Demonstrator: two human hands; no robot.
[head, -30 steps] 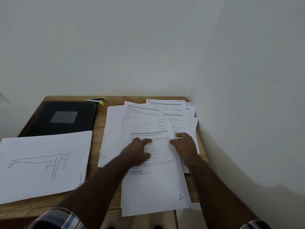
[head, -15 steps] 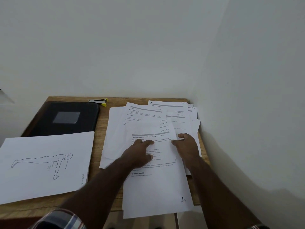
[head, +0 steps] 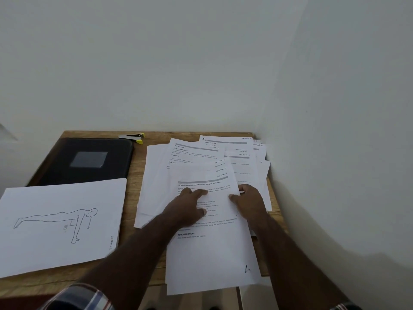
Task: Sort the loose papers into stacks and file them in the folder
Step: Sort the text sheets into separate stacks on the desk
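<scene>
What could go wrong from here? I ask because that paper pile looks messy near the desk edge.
1. The top printed sheet overhangs the wooden desk at its near edge; it may slide off if the left hand lifts.
2. The right hand grips that sheet's right edge; pulling might drag the fanned loose papers underneath and mix sections.

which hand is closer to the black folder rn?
Left. The left hand lies on the top sheet in the paper pile, right of and nearer the camera than the folder. The right hand is at that sheet's right edge, farther from the folder.
</scene>
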